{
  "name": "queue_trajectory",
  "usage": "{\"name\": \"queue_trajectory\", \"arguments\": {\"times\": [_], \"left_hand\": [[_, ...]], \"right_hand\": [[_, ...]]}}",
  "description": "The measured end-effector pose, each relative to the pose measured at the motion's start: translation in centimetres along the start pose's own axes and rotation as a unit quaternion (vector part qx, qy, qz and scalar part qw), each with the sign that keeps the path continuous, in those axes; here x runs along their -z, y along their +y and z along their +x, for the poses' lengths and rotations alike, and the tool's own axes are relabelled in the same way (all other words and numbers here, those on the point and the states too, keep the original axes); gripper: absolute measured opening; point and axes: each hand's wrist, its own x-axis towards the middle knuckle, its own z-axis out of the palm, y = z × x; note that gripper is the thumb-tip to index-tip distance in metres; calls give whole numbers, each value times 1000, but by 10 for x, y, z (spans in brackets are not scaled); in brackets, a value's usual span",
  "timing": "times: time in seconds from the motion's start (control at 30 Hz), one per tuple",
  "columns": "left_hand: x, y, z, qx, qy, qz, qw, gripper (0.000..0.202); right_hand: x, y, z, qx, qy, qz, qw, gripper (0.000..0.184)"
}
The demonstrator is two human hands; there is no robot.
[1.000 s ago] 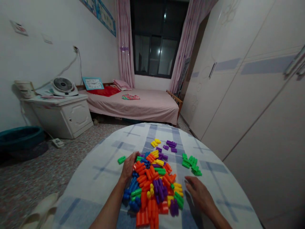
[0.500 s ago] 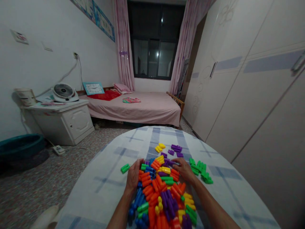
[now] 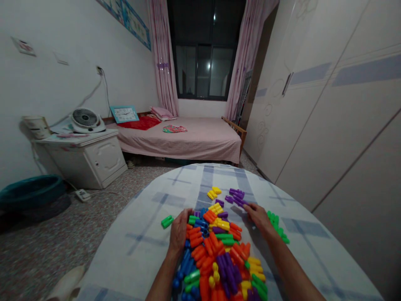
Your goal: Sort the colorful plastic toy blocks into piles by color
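Note:
A heap of coloured plastic blocks [image 3: 219, 255] in orange, blue, purple, yellow and green lies on a checked tablecloth [image 3: 147, 242]. My left hand [image 3: 179, 229] rests against the heap's left edge with its fingers stretched along the blocks, holding nothing that I can see. My right hand [image 3: 258, 216] reaches past the heap's far right side, its fingertips pinched on a purple block [image 3: 239, 202]. Just beyond it lies a small group of purple blocks [image 3: 235, 192]. A group of yellow blocks [image 3: 214, 193] lies to their left, and green blocks [image 3: 278, 228] lie beside my right wrist.
One green block [image 3: 167, 221] lies alone left of the heap. Beyond the round table stand a pink bed [image 3: 194, 140], a white cabinet [image 3: 94, 156] with a fan [image 3: 84, 119], and a teal tub [image 3: 29, 192] on the floor. Wardrobe doors [image 3: 328, 125] fill the right.
My right hand came from the table's near right into the heap, then went out toward the purple group with a purple block. My left hand stayed at the heap's edge. The camera shifted.

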Motion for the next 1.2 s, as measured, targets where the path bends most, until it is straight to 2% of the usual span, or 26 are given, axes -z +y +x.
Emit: {"name": "queue_trajectory", "arguments": {"times": [0.07,0.13,0.2,0.23,0.27,0.37,0.43,0.53,0.63,0.8,1.0,1.2], "left_hand": [[0,1,0,-2,5,2,1000,52],[0,1,0,-4,12,6,1000,51],[0,1,0,-9,10,12,1000,49],[0,1,-1,-12,6,16,1000,48],[0,1,-1,-13,3,17,1000,48],[0,3,-1,-10,1,13,1000,48],[0,3,-1,-8,2,9,1000,48],[-1,3,-1,-3,0,3,1000,49],[-1,1,0,1,3,-3,1000,49],[-2,-2,2,2,24,-6,1000,50],[-2,1,1,-2,23,3,1000,50],[-1,2,1,-5,14,23,1000,50]], "right_hand": [[4,2,9,-34,11,-12,999,39],[6,-1,14,-49,55,-54,996,44],[3,-7,15,-31,101,-105,989,47],[-1,-12,15,-8,104,-119,987,45],[-5,-17,15,20,87,-120,989,42],[-25,-32,15,106,-39,-88,990,33],[-39,-40,16,135,-101,-82,982,31],[-54,-43,17,142,-131,-89,977,31],[-60,-42,17,124,-135,-102,978,33],[-61,-44,17,98,-124,-117,980,28],[-58,-41,9,80,-93,-130,984,29],[-37,-30,11,58,-77,-136,986,25]]}}
